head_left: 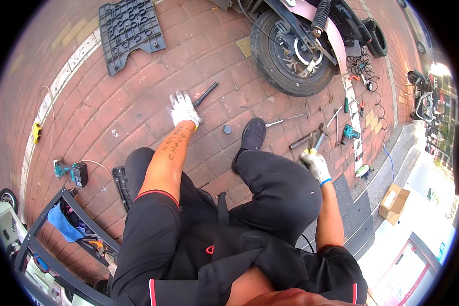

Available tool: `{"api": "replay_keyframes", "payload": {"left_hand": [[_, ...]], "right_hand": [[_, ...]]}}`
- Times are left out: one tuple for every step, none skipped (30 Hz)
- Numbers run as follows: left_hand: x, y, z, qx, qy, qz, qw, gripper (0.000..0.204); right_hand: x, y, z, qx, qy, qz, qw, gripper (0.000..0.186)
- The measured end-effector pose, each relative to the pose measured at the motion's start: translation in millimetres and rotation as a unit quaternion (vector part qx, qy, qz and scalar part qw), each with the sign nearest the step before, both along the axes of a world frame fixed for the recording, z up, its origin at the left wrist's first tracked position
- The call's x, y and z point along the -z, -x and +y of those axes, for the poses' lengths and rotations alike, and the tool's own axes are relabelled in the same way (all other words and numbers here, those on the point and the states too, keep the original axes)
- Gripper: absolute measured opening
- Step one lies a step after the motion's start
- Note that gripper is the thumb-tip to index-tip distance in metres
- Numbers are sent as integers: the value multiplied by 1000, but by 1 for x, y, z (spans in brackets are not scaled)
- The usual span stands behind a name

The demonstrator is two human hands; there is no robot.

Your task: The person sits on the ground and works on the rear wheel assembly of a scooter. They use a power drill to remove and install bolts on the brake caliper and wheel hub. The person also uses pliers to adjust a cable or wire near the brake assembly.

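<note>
My left hand (182,108), in a white work glove, is low over the brick paving with its fingers stretched out. Just right of its fingers lies a short black rod-like tool (206,94). A small round grey cap-like part (227,129) sits on the bricks between that hand and my black shoe (253,135). My right hand (316,166), gloved too, is closed around the handle of a hammer (320,133), whose head points away from me. A dark metal tube (302,141) lies by the hammer. The right palm is hidden.
Ahead stands a scooter wheel (296,56) with exposed hub parts. A black plastic panel (131,35) lies far left. Wrenches (337,125), a teal power tool (350,132) and cables are at right. A cordless teal tool (71,172) and a tool cart (69,204) are at left.
</note>
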State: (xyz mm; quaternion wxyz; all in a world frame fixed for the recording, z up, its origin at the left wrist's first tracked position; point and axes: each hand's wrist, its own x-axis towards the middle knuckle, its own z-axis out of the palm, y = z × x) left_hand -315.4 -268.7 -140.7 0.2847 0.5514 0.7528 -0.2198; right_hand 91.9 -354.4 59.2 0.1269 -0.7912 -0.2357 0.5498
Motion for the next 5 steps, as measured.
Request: {"api": "replay_keyframes", "payload": {"left_hand": [[-3,-4,1,10,2,-8,1000,124],[-5,-7,0,9,5,-7,1000,124],[-6,-10,-5,6,16,-2,1000,125],[-6,-9,-2,11,22,4,1000,125],[-5,-8,1,17,28,9,999,126]], "right_hand": [[29,-45,-62,10,-24,2,1000,7],[28,-50,-91,64,-6,15,998,9],[25,-55,-115,115,12,26,993,12],[22,-58,-138,170,23,32,985,17],[23,-70,-144,147,52,-14,988,19]]}}
